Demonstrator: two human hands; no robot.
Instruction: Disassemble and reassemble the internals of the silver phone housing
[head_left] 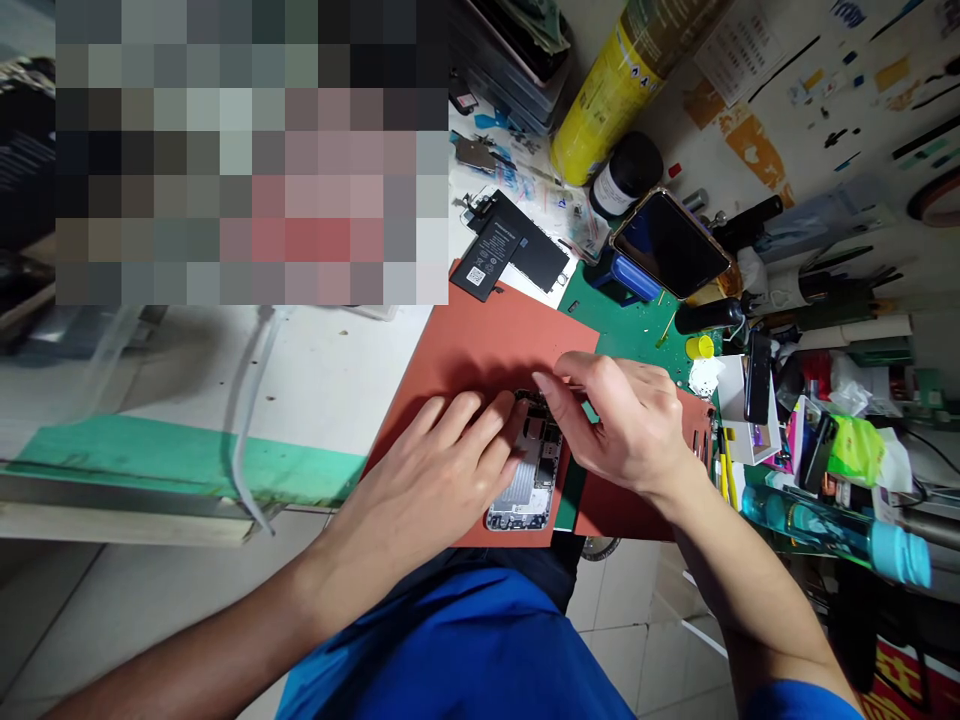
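While left hand [450, 460] rests on phone [534, 485], right hand [626, 420] curls.

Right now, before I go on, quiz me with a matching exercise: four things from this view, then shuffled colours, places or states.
1. opened phone
2. tall can
3. bottle
4. left hand

A. translucent blue, lighter cap
B. resting against the opened phone
C. on the red-brown mat, insides showing
D. yellow lower body

Pairs: 1-C; 2-D; 3-A; 4-B
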